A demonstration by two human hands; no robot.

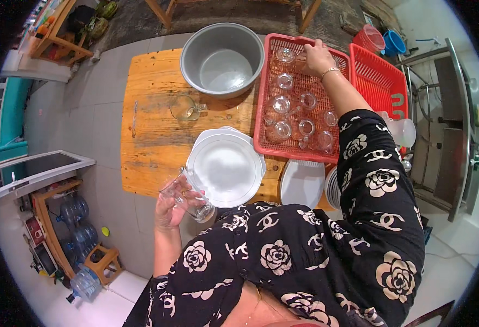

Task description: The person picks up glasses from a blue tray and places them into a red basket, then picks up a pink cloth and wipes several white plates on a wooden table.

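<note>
My left hand [173, 204] holds a clear drinking glass [192, 198], tilted, just left of a stack of white plates [225, 169]. My right hand [319, 59] reaches into the top of a red plastic basket [262, 122], its fingers by a clear glass that it partly hides; whether it grips that glass I cannot tell. Several upturned glasses and glass mugs [281, 105] stand in the basket. A glass mug [185, 108] is on the wooden table [153, 151], below and left of a large grey metal pot [222, 59].
A second red basket [380, 81] lies to the right, beside a translucent plastic container [403, 131]. A white oval plate [303, 184] and stacked plates [334, 188] are at the near edge. A metal rack [454, 122] stands far right, a plastic stool [102, 263] lower left.
</note>
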